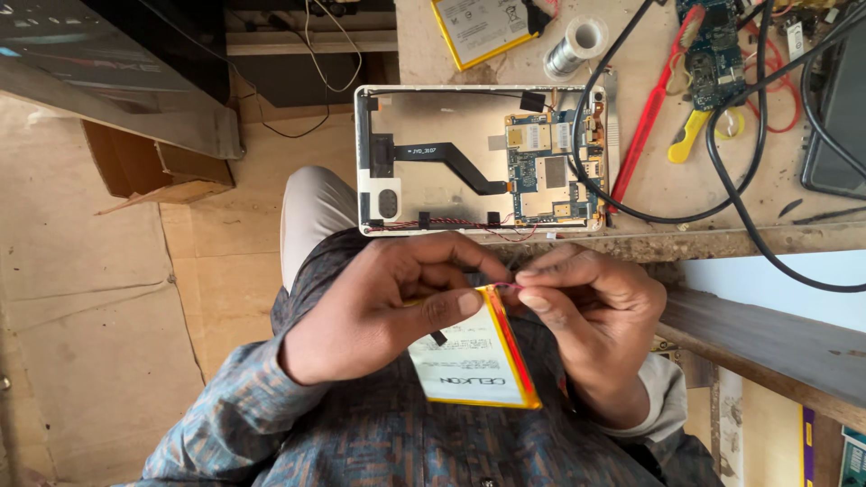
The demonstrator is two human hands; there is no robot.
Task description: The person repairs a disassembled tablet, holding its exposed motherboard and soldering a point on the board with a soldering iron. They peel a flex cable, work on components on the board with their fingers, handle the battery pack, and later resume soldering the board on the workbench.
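My left hand [379, 302] grips a flat white battery pack with yellow-orange edging [474, 356] over my lap, thumb pressed on its face. My right hand [586, 311] pinches the thin red wires [505, 285] at its top corner. Just above, an opened white tablet shell with blue circuit board [483, 160] lies on the worn tabletop [649, 194].

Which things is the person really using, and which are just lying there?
In use: left hand, right hand, flat battery, its thin wires, opened tablet.

Lying about: solder spool, second battery, red tool, loose circuit board, black cable.
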